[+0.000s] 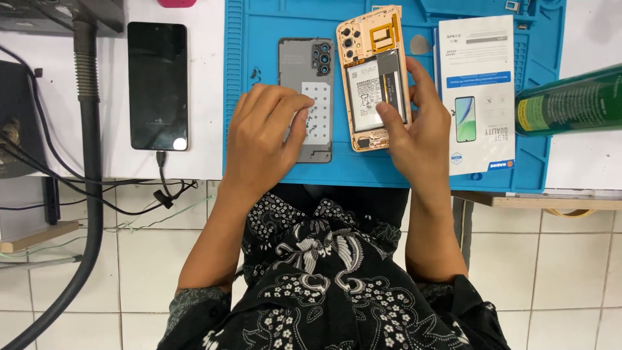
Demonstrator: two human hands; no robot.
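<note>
An opened phone [370, 48] with an orange frame lies on the blue work mat [389, 172], its battery and inner parts showing. My right hand [418, 126] rests on its lower right side, thumb and fingers pressing on the battery area. A grey back cover [304, 65] with a camera cutout lies left of the phone, inside facing up. My left hand [265, 133] lies over the cover's lower half, fingers curled with the tips touching it.
A black phone [157, 84] with a cable plugged in lies at the left on the white table. A white printed package [478, 91] sits right of the opened phone. A green bottle [570, 100] lies on its side at the far right. A thick grey hose [87, 129] hangs at the left.
</note>
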